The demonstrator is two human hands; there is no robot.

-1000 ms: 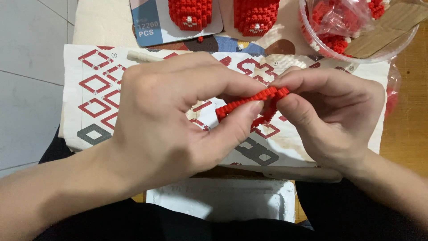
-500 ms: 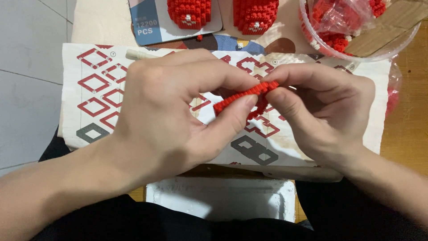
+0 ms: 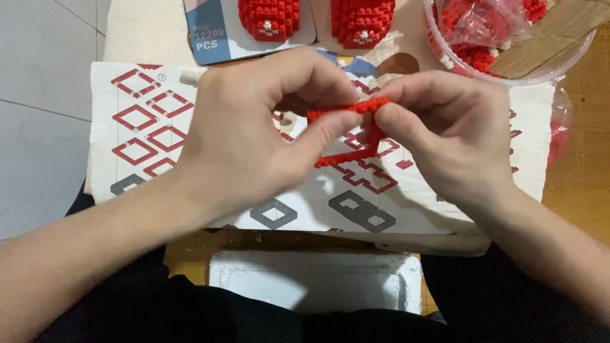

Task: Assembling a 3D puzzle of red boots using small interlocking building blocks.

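At the far left of the frame there is grey tiled floor (image 3: 38, 95). Next to it lies a white instruction sheet (image 3: 146, 121) with red and grey diamond patterns, spread over the wooden surface (image 3: 584, 159).

The left hand (image 3: 254, 133) comes from the lower left and sits over the middle of the sheet. Its grip is closed: the thumb and the forefinger pinch the left end of a small red brick frame (image 3: 356, 130). This frame is made of tiny red bricks; it has a top bar, a short side piece and a lower bar, and it is held in the centre of the frame, above the sheet and not touching it.

The right hand (image 3: 451, 133) comes from the lower right. Its grip is also closed on the red brick frame, with the fingertips on the right end of the top bar.

At the top edge, in the middle, a blue card (image 3: 213, 28) lies under two red brick blocks (image 3: 270, 16). In the upper right corner stands a clear plastic tub (image 3: 540, 70), holding bags of red bricks and a piece of brown cardboard.

At the bottom centre, just below the sheet, lies a white foam tray (image 3: 311, 279).
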